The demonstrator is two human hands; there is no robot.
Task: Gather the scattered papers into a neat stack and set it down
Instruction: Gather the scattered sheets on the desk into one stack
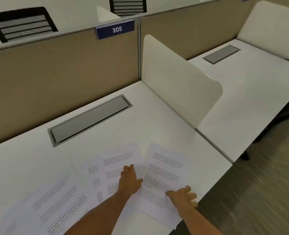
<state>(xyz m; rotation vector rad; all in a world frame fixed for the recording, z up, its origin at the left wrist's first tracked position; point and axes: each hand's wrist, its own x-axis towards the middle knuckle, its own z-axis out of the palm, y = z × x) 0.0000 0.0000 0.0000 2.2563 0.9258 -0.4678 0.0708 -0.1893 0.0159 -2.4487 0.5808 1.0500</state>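
Head view: printed papers [93,180] lie fanned and overlapping across the near part of a white desk [165,119], spreading from the near left corner to the near right edge. One sheet [167,168] sits at the right end of the spread, angled away from the others, its near corner reaching the desk edge. Left hand [130,180] lies flat, palm down, fingers extended, pressing on the papers where the middle sheets meet the right one; it grips nothing. Right hand [182,195] rests with fingers loosely spread on the near right part of the angled sheet, open, not closed on it. Farther back, a grey cable hatch [89,119] is set into the desk. Beyond it stands a tan partition [55,68] bearing a blue sign [115,29] reading 305, and a white divider [177,78] rises at the right.
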